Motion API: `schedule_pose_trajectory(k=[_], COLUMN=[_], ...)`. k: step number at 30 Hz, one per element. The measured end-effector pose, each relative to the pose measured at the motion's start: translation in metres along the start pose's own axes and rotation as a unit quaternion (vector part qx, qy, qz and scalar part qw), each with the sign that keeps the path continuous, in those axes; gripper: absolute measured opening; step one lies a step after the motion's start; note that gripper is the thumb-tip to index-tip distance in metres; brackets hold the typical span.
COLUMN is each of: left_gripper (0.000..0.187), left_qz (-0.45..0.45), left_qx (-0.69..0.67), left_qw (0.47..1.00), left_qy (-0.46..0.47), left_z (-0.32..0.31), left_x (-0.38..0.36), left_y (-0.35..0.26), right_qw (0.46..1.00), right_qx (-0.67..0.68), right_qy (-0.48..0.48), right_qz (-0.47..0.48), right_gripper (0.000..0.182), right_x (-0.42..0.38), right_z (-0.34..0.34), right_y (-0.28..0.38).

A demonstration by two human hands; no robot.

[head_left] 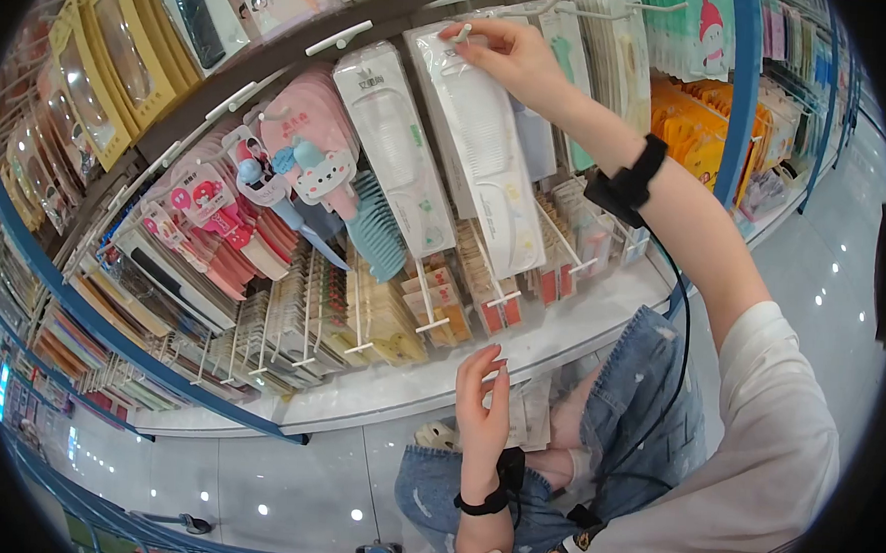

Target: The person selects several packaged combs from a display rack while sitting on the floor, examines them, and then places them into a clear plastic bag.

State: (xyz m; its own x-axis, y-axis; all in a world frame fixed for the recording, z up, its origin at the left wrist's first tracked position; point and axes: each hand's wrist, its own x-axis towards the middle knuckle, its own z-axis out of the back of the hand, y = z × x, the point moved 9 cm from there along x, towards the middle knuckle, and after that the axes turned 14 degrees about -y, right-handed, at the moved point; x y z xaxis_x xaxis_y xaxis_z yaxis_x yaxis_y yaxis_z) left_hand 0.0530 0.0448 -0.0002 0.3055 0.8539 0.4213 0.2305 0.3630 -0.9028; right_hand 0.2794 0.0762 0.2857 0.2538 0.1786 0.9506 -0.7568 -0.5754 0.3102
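My right hand (509,60) is raised to the rack, its fingers pinched on the top edge of a white comb in a clear package (489,164), beside the tip of the hook. The package hangs tilted, with small printed figures near its lower end. A similar packaged white comb (395,149) hangs just left of it. Low in front of my knees is my left hand (481,404), its fingers raised and apart, with nothing visible in it. Behind it, several clear packets (528,416) are partly hidden by the hand.
Pink cartoon combs (211,209) and a teal comb (377,228) hang to the left. Gold-framed mirrors (124,45) are at upper left, orange packs (689,124) at right. Several white hooks jut out below. A white shelf base (356,397) and blue posts (742,82) border the rack.
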Motion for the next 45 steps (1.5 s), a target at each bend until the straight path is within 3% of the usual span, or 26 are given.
schedule_pose_trajectory(k=[2,5,6,9,11,13,14,17,19,21,24,27,30,34,37,39,41,45], left_gripper=[0.026,0.026,0.027,0.027,0.027,0.027,0.027,0.026,0.026,0.025,0.027,0.026,0.026,0.025,0.024,0.025,0.025,0.024], left_qz=[-0.005,0.000,0.003,0.004,0.014,0.020,0.021,0.022,0.023,0.023,0.054,0.048,0.049,0.047,0.023,0.029,0.030,0.044], left_qx=[0.002,0.004,0.002,0.008,0.011,0.010,0.009,0.011,0.016,0.019,0.014,0.010,0.007,0.022,0.034,0.030,0.035,0.024], left_qw=[1.000,1.000,1.000,1.000,1.000,1.000,1.000,1.000,1.000,1.000,0.998,0.999,0.999,0.999,0.999,0.999,0.999,0.999], left_qy=[0.002,-0.001,-0.004,-0.006,-0.014,-0.018,-0.017,-0.015,-0.008,0.001,-0.003,0.002,0.009,0.004,-0.003,-0.007,-0.012,-0.013], left_z=[0.000,0.003,0.004,0.006,0.009,0.010,0.010,0.008,0.006,0.002,-0.001,-0.005,-0.008,-0.006,-0.007,-0.003,-0.002,0.000], left_x=[0.000,0.002,0.003,0.006,0.006,0.006,0.006,0.005,0.004,0.003,0.001,-0.001,-0.001,-0.004,0.002,-0.001,0.000,-0.001], left_y=[-0.004,0.000,0.002,0.007,0.010,0.010,0.010,0.010,0.010,0.009,0.012,0.011,0.008,0.010,0.011,0.009,0.011,0.015], right_qw=[0.995,0.967,0.957,0.965,0.979,0.969,0.950,0.831,0.738,0.705,0.832,0.850,0.880,0.923,0.881,0.896,0.927,0.927], right_qx=[-0.022,-0.233,-0.267,-0.233,-0.179,-0.158,-0.156,-0.225,-0.242,-0.283,-0.248,-0.247,-0.231,-0.279,-0.236,-0.212,-0.212,-0.170], right_qy=[-0.006,-0.029,-0.002,-0.034,0.012,0.113,0.228,0.500,0.622,0.650,0.497,0.464,0.345,0.197,0.310,0.298,0.268,0.292], right_qz=[-0.093,0.101,0.117,0.120,0.097,0.150,0.144,0.095,-0.103,-0.021,0.024,-0.031,-0.232,-0.176,-0.268,-0.251,-0.155,-0.161], right_gripper=[0.022,0.031,0.039,0.035,0.035,0.030,0.026,0.018,0.024,0.030,0.033,0.035,0.034,0.030,0.030,0.029,0.024,0.020], right_x=[-0.010,-0.032,-0.045,-0.080,-0.114,-0.161,-0.193,-0.294,-0.370,-0.448,-0.445,-0.433,-0.431,-0.398,-0.433,-0.431,-0.414,-0.419], right_z=[0.002,0.002,0.000,0.005,0.006,0.003,-0.004,-0.003,0.028,0.071,0.069,0.061,0.060,0.049,0.030,0.029,0.029,0.028], right_y=[-0.042,-0.031,-0.017,0.029,0.045,0.067,0.072,0.070,0.042,0.035,0.076,0.106,0.102,0.117,0.101,0.099,0.107,0.108])
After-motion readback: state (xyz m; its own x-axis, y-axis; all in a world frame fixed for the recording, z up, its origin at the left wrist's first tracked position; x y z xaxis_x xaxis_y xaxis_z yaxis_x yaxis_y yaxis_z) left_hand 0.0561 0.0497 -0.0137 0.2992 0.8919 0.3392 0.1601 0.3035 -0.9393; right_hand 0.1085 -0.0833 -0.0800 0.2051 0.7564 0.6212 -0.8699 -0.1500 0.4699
